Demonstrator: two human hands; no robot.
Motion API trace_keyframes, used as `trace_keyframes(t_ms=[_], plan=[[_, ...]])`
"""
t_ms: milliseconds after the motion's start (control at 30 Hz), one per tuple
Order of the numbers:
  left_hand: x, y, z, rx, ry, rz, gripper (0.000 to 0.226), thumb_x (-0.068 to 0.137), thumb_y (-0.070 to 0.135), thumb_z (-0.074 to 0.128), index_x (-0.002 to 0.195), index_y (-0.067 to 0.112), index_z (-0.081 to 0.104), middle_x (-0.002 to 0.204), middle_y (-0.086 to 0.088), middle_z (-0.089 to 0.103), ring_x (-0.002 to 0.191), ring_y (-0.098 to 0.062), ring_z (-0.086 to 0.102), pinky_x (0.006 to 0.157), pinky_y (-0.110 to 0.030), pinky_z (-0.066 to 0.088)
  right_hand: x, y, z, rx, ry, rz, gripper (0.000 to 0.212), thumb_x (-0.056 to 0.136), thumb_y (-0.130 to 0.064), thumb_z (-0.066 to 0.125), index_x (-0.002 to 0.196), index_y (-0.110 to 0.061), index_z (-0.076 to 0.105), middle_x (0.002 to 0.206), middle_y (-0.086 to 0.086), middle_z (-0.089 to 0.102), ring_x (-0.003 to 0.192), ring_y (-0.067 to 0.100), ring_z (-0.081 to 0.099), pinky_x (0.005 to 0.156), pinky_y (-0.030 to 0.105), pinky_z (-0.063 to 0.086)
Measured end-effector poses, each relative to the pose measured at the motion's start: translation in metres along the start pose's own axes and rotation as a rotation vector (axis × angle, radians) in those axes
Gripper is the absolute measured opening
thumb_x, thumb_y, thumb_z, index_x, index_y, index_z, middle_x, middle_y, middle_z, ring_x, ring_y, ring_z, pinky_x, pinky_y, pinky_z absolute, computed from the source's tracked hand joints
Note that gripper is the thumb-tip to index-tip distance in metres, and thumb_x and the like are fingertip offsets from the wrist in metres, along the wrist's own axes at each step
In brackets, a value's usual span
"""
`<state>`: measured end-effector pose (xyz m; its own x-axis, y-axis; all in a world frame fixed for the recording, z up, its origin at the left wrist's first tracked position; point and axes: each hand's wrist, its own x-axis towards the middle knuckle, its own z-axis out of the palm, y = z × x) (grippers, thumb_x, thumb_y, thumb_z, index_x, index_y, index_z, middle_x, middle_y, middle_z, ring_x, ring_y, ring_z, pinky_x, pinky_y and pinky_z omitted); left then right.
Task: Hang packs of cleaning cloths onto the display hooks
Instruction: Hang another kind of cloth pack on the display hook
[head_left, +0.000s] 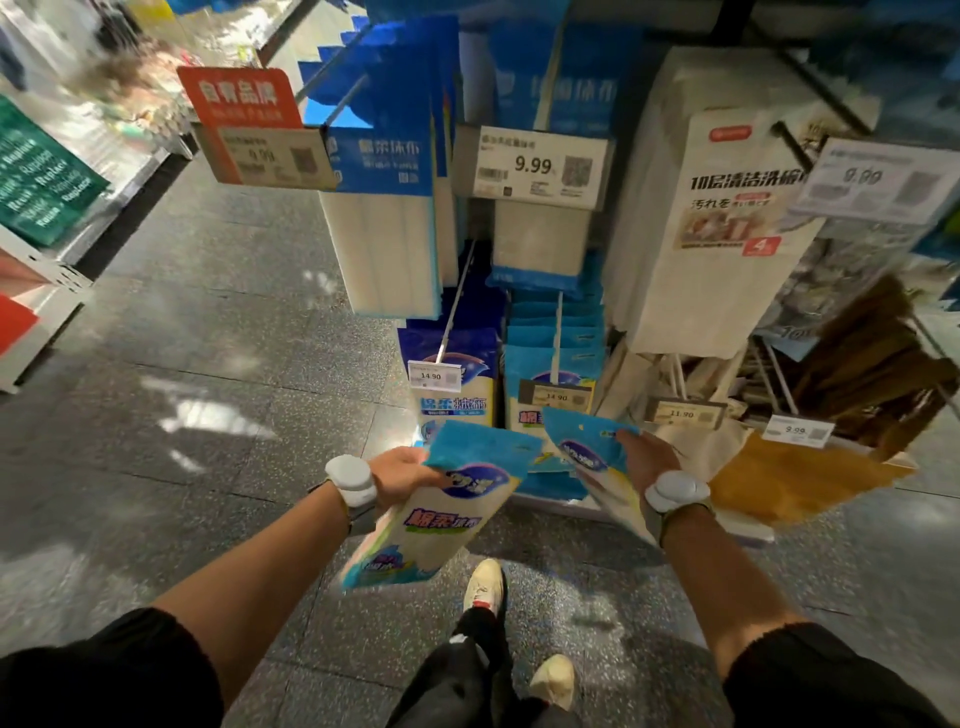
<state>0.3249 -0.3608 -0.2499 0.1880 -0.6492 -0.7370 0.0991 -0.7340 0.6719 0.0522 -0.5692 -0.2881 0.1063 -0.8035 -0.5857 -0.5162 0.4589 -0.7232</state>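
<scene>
My left hand (402, 475) is clamped on one cloth pack (441, 519) and my right hand (647, 457) pinches a second pack (584, 449), both low before the lower hooks (559, 325). Hung packs (556, 358) already fill those; my two are not up yet.

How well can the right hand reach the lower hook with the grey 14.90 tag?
Probably yes. The right hand, holding a pack, is close below that hook's tag with nothing between them. The hook already carries many packs.
</scene>
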Motion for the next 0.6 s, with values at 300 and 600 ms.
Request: trace_keyframes(t_ms=[300,600], plan=[[0.024,0.02,0.002,0.185,-0.179,-0.031,0.043,0.067,0.02,0.08,0.105,0.001,0.074,0.114,-0.022,0.073,0.108,-0.042,0.069,0.101,-0.054,0.053,0.039,-0.014,0.031,0.296,-0.073,0.176,0.025,0.097,-0.028,0.059,0.106,-0.008,0.071,0.115,0.02,0.07,0.107,0.041,0.065,0.094,0.052,0.054],[0.053,0.028,-0.007,0.254,-0.111,-0.082,0.017,0.063,0.019,0.077,0.079,0.023,0.077,0.096,-0.006,0.078,0.1,-0.032,0.072,0.098,-0.047,0.057,0.072,-0.026,0.049,0.349,-0.102,0.181,0.021,0.096,-0.026,0.062,0.095,-0.01,0.075,0.079,0.007,0.076,0.074,0.028,0.07,0.073,0.044,0.059]])
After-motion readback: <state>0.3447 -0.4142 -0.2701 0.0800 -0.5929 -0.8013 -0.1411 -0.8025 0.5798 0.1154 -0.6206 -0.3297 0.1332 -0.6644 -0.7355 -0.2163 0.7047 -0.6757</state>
